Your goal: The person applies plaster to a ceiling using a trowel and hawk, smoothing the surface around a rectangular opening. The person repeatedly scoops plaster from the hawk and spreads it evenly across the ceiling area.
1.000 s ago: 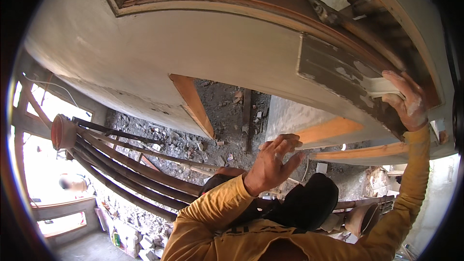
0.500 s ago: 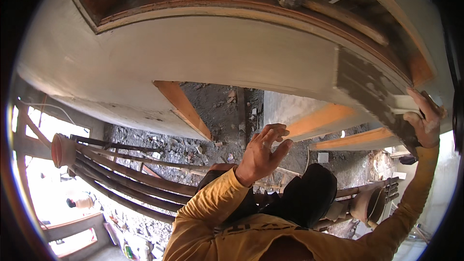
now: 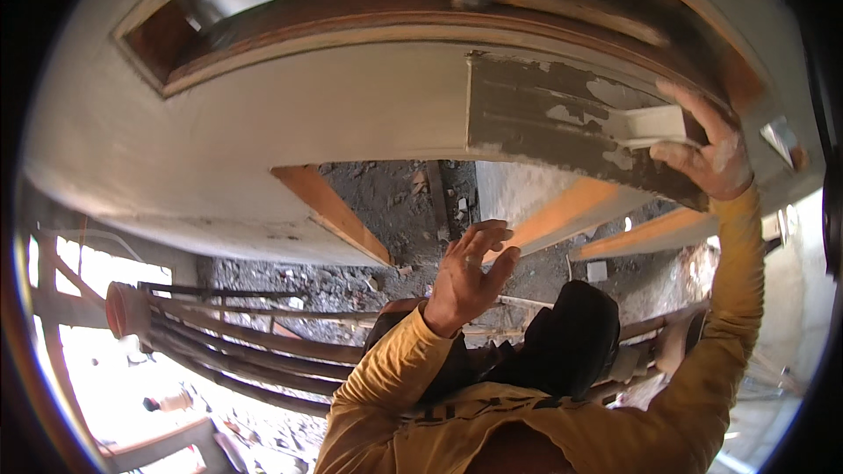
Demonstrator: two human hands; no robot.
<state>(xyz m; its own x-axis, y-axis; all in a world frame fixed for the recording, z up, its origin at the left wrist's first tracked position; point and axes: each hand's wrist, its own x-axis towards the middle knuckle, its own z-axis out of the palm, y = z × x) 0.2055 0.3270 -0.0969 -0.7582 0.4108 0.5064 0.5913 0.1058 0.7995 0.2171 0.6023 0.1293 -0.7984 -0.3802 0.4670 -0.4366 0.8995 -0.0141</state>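
A long rectangular plastering float (image 3: 544,118), its back smeared with grey mortar, lies flat against the pale wall below the window opening. My right hand (image 3: 716,154) holds it at its right end, thumb and fingers around the pale handle block (image 3: 654,125). The float's face against the wall is hidden. My left hand (image 3: 470,276) is raised in front of my body with nothing in it, fingers loosely bent and apart from the thumb. It touches neither the wall (image 3: 351,105) nor the float.
A wood-framed window opening (image 3: 351,33) runs along the top. Below the wall, orange-edged openings (image 3: 329,211) show rubble-strewn ground (image 3: 386,197) far down. Bamboo poles (image 3: 255,338) cross beneath me, with a bucket (image 3: 127,309) at their left end.
My right hand has slid the float to the left along the wall, and more of its mortar-covered back shows. My left hand has stayed nearly where it was. The view has shifted slightly.
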